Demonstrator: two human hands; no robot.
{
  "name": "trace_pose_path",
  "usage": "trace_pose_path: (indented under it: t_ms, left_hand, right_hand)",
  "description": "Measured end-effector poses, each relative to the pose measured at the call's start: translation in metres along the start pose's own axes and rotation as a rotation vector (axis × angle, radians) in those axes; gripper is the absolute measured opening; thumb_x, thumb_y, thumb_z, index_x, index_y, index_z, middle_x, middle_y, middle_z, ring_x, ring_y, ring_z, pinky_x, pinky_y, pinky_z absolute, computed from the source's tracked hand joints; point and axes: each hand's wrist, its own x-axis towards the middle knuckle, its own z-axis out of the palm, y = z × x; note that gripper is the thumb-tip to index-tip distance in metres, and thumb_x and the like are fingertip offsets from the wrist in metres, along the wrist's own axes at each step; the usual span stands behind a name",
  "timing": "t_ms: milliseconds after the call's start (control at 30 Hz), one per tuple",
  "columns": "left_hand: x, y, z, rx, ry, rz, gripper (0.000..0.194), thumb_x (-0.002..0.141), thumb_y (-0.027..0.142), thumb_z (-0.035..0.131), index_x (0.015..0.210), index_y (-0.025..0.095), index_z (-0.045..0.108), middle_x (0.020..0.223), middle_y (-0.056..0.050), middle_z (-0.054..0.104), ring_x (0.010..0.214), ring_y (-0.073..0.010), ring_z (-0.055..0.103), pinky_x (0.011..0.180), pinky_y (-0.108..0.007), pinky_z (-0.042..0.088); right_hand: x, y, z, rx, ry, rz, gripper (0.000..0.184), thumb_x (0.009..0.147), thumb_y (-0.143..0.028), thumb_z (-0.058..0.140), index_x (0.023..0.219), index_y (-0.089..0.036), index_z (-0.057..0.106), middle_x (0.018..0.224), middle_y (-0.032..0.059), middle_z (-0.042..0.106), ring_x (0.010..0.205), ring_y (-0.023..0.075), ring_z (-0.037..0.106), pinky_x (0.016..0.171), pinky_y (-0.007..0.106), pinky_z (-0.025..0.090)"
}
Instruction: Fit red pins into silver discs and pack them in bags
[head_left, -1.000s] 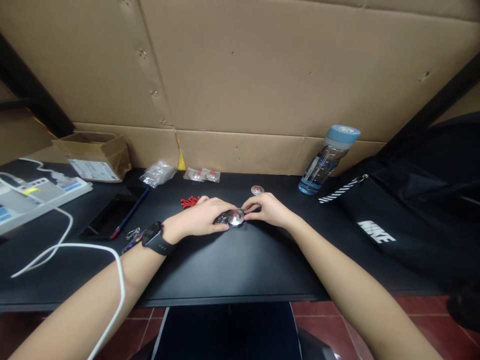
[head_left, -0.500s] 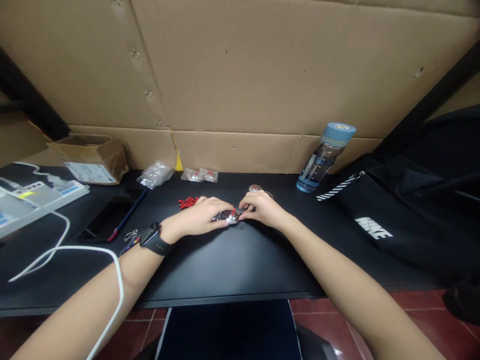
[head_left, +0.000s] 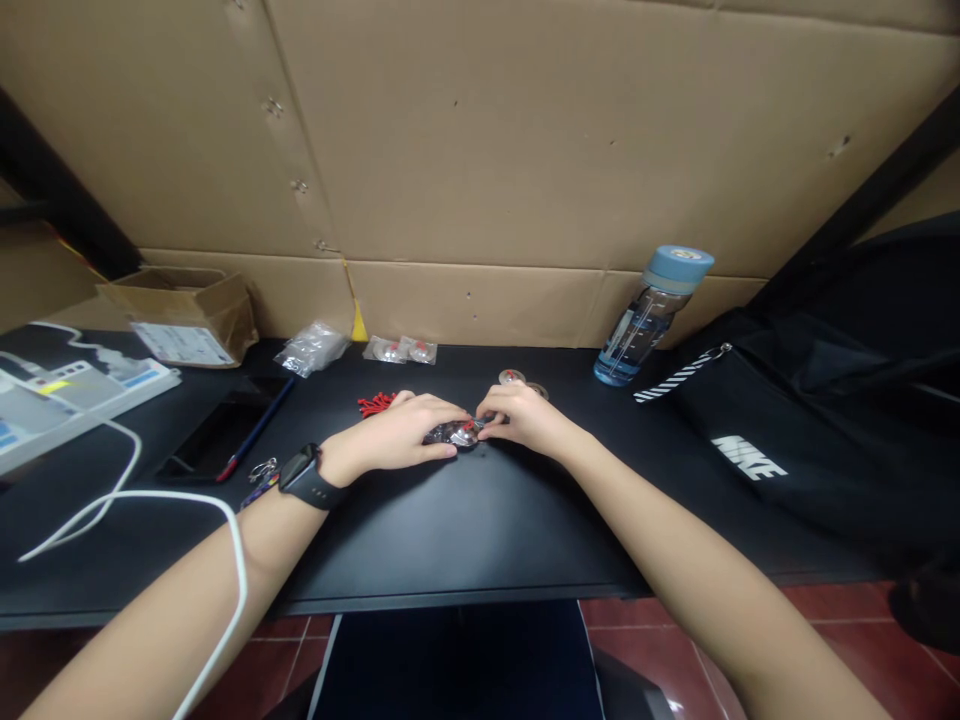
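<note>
A small clear plastic bag [head_left: 461, 434] with a shiny round metal piece and a bit of red in it lies on the black desk between my hands. My left hand [head_left: 405, 432] is closed about its left side, thumb in front and fingers behind. At the bag's right end, my right hand [head_left: 525, 414] pinches the edge between thumb and curled fingers. A bundle of red cords [head_left: 375, 404] sticks out behind my left hand. Just beyond my right hand are a silver disc [head_left: 512, 377] and another round piece [head_left: 538, 389], partly covered by the hand.
Along the back stand an open cardboard box [head_left: 187, 315], clear bags [head_left: 313, 348], bagged round pieces [head_left: 400, 350] and a water bottle [head_left: 641, 320]. To the right is a black bag [head_left: 810, 420]. A phone [head_left: 225, 430] and power strip [head_left: 82, 400] are left; a white cable [head_left: 236, 540] crosses my left forearm.
Both hands stay almost where they were. The red bit in the bag sits slightly lower, and my right fingertips have shifted a little at the bag's edge.
</note>
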Motion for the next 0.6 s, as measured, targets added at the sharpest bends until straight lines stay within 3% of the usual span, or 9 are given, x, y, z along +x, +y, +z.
trace_pose_path:
  t_ms: [200, 600]
  left_hand:
    - [0.0, -0.003, 0.001, 0.024, -0.001, 0.008, 0.049, 0.101, 0.055, 0.062, 0.143, 0.031, 0.066, 0.148, -0.01, 0.065, 0.135, -0.0315, 0.06, 0.106, -0.041, 0.042]
    - [0.0, 0.005, 0.002, 0.021, 0.005, 0.042, 0.046, 0.103, 0.047, 0.061, 0.147, 0.034, 0.063, 0.152, -0.008, 0.063, 0.139, -0.0292, 0.058, 0.106, -0.039, 0.043]
  right_hand:
    - [-0.001, -0.001, -0.001, -0.021, -0.009, 0.023, 0.02, 0.083, -0.027, 0.09, 0.095, -0.019, 0.076, 0.092, 0.0051, 0.072, 0.077, 0.0165, 0.069, 0.073, 0.026, 0.058]
    - [0.001, -0.001, 0.012, -0.172, 0.116, 0.051, 0.027, 0.079, -0.034, 0.093, 0.087, -0.019, 0.073, 0.08, 0.0033, 0.07, 0.073, 0.0173, 0.065, 0.073, 0.029, 0.047]
